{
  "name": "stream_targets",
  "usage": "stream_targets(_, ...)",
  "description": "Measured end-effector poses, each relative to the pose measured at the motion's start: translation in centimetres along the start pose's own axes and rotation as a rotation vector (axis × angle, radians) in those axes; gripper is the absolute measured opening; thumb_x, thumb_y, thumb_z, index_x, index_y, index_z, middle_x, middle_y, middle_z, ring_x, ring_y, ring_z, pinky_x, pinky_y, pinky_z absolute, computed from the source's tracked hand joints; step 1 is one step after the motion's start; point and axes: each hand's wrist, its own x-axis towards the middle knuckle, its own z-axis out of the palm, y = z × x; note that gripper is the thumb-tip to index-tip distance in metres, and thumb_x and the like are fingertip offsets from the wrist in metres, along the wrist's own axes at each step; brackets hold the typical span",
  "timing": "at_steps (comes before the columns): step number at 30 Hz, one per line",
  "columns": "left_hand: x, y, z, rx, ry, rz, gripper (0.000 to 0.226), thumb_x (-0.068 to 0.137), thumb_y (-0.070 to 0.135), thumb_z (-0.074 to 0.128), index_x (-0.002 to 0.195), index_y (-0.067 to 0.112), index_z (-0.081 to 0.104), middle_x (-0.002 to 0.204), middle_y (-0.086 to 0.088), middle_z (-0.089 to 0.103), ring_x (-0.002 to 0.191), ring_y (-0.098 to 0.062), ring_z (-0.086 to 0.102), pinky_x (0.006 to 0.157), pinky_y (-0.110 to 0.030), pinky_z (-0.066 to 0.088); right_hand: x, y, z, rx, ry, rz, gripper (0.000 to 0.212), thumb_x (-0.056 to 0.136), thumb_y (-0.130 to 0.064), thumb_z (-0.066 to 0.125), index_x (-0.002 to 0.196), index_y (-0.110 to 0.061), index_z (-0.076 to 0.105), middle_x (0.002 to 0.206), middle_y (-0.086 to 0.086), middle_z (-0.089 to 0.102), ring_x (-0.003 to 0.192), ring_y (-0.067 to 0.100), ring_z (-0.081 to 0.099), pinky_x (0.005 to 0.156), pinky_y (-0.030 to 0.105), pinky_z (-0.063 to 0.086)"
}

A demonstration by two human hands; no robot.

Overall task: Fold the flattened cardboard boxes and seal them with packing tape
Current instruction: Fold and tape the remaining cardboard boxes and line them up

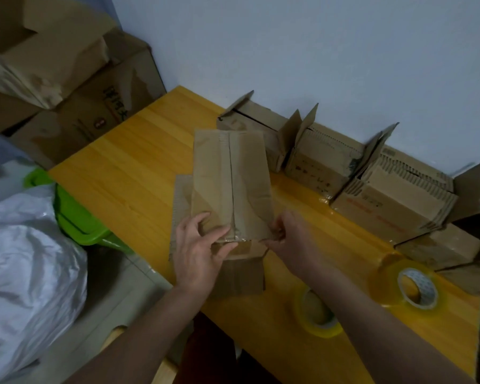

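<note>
Between both grips, left hand (197,250) and right hand (291,239) hold a cardboard box (227,187) by its near end, fingers curled on it, centre seam apparently untaped; beyond, folded boxes (394,195) stand open-topped; beside the right grip, tape rolls (417,288) lie unused.

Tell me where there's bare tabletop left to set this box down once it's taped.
Bare wood on the table lies left of the held box, toward the far corner. Crowded: folded boxes line the wall, and two tape rolls sit by the right hand.
</note>
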Motion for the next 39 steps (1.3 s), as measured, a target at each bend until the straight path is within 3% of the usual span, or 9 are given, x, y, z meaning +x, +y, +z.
stream_targets(4,1.4,-0.2,0.2,0.119,0.056,0.165,0.031,0.056,0.043,0.08,0.082,0.026,0.076,0.106,-0.006,0.061,0.11,-0.026,0.044,0.086,-0.049,0.047,0.5,-0.2,-0.1,-0.046,-0.045,-0.006,0.034,0.078,-0.014,0.074,0.088,-0.019,0.042,0.09,-0.005,0.045,0.078,0.014,0.043,0.064,0.027,0.04)
stream_targets(8,1.7,-1.1,0.9,-0.14,0.074,0.391,0.019,0.079,0.024,0.072,0.091,0.011,0.076,0.09,-0.004,0.065,0.092,-0.015,0.052,0.074,-0.035,0.053,0.8,-0.8,-1.4,-0.167,-0.13,-0.005,0.027,0.085,-0.012,0.067,0.092,-0.025,0.044,0.102,-0.005,0.047,0.091,0.017,0.048,0.071,0.028,0.043)
stream_targets(11,0.9,-1.4,1.6,-0.2,0.063,0.473,0.024,0.088,0.007,0.059,0.108,0.004,0.072,0.102,-0.009,0.068,0.101,-0.019,0.054,0.088,-0.027,0.05,0.2,-2.2,-1.6,-0.363,-0.013,-0.224,0.029,0.089,-0.005,0.053,0.118,-0.012,0.054,0.13,0.002,0.045,0.113,0.019,0.048,0.088,0.03,0.048)
stream_targets(14,0.2,-1.8,2.5,-0.125,0.005,0.558,0.032,0.087,-0.002,0.054,0.116,0.002,0.068,0.12,-0.011,0.066,0.118,-0.023,0.054,0.101,-0.037,0.046,-0.1,-3.9,0.0,-0.136,-0.175,-0.447,0.038,0.095,-0.015,0.037,0.127,-0.006,0.054,0.128,0.008,0.056,0.117,0.021,0.052,0.101,0.035,0.043)
stream_targets(17,0.1,-2.6,2.6,-0.11,-0.043,0.597,0.033,0.089,0.005,0.051,0.116,0.005,0.068,0.121,-0.01,0.067,0.119,-0.022,0.056,0.097,-0.041,0.05,0.4,-4.1,0.6,-0.216,-0.304,-0.426,0.047,0.102,-0.031,0.024,0.14,-0.01,0.042,0.135,0.007,0.054,0.126,0.017,0.048,0.115,0.025,0.021)
stream_targets(20,0.3,-2.4,2.3,-0.134,-0.049,0.589,0.033,0.088,0.006,0.05,0.115,0.006,0.069,0.117,-0.009,0.069,0.116,-0.021,0.057,0.094,-0.039,0.052,1.8,-4.2,0.3,-0.328,-0.298,-0.416,0.039,0.104,-0.029,0.025,0.134,-0.011,0.043,0.13,0.009,0.056,0.121,0.019,0.051,0.113,0.025,0.021)
stream_targets(27,0.5,-2.2,2.4,-0.116,0.002,0.61,0.035,0.096,0.008,0.04,0.117,0.01,0.069,0.119,-0.004,0.068,0.116,-0.017,0.057,0.097,-0.032,0.048,5.8,-4.9,1.0,-0.717,-0.328,-0.286,0.055,0.104,-0.037,0.011,0.152,-0.01,0.008,0.16,0.006,0.009,0.148,0.02,-0.008,0.121,0.035,-0.003)
stream_targets(31,0.4,-2.5,2.8,-0.114,0.011,0.62,0.034,0.101,0.016,0.041,0.105,0.009,0.074,0.109,-0.006,0.072,0.112,-0.018,0.058,0.087,-0.036,0.054,4.0,-5.5,1.5,-0.618,-0.418,-0.336,0.061,0.1,-0.042,0.002,0.152,-0.01,0.005,0.161,0.009,-0.001,0.147,0.018,-0.01,0.119,0.032,-0.009)
stream_targets(39,1.1,-2.4,1.8,-0.07,-0.055,0.666,0.035,0.093,0.007,0.045,0.121,0.01,0.067,0.125,-0.004,0.065,0.118,-0.018,0.06,0.096,-0.038,0.049,8.8,-4.5,0.5,-0.815,-0.35,-0.284,0.056,0.103,-0.04,0.009,0.153,-0.014,0.001,0.161,0.002,-0.005,0.146,0.019,-0.017,0.118,0.039,-0.01)
